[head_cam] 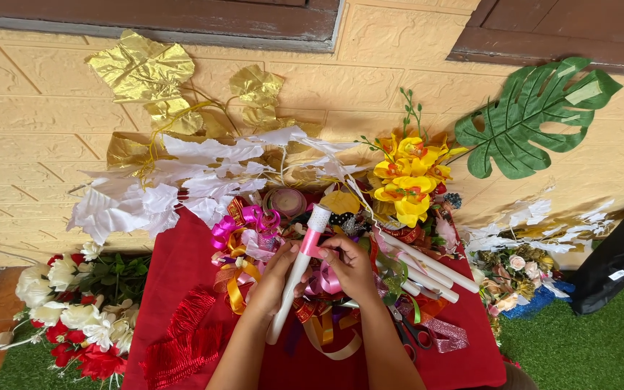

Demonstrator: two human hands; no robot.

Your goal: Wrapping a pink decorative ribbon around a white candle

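Hands over red table (182,274) — left hand (277,271) fingers clamped on white tube (299,271), right hand (348,263) fingers pinching pink ribbon (310,245)

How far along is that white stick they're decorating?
Early, it seems. The white stick has a mesh-covered tip and pink ribbon near its top. The left hand steadies it while the right hand holds the ribbon. Its lower length looks bare; more plain sticks wait nearby.

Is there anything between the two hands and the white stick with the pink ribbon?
Nothing visible. The left hand holds the white stick at its middle, and the right hand pinches the pink ribbon on it.
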